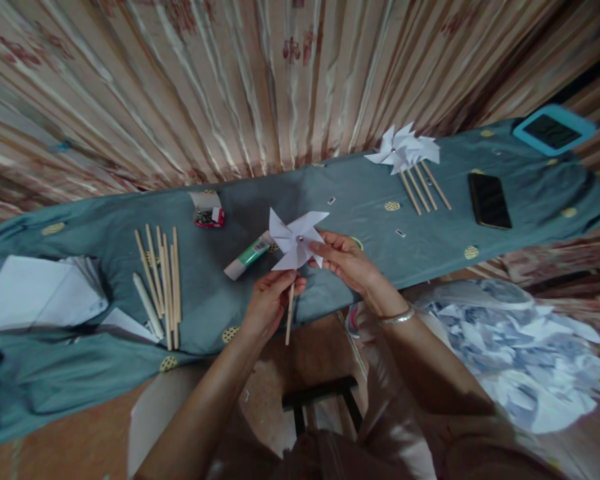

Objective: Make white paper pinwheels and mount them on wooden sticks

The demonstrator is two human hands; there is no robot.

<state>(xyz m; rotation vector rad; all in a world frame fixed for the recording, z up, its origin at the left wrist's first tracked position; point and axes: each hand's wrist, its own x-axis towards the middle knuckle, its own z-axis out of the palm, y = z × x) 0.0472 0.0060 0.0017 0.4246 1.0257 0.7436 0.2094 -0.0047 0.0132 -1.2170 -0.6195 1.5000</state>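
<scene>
A white paper pinwheel (293, 239) with a pin at its centre is held over the near edge of the cloth-covered table. My left hand (273, 299) is closed around its wooden stick (290, 317), just below the paper blades. The fingers of my right hand (347, 260) pinch the blade on the right side, thumb on top. Just left of the pinwheel lies a glue stick (250, 255) with a green label. Farther left, a small open box of pins (209, 215) stands on the cloth.
Several wooden sticks (167, 287) and a stack of white paper (45, 293) lie at left. Finished pinwheels (405, 148) rest at the back right, near a phone (490, 200) and a blue-framed tablet (553, 130). A bag of paper pieces (525, 353) sits below, right.
</scene>
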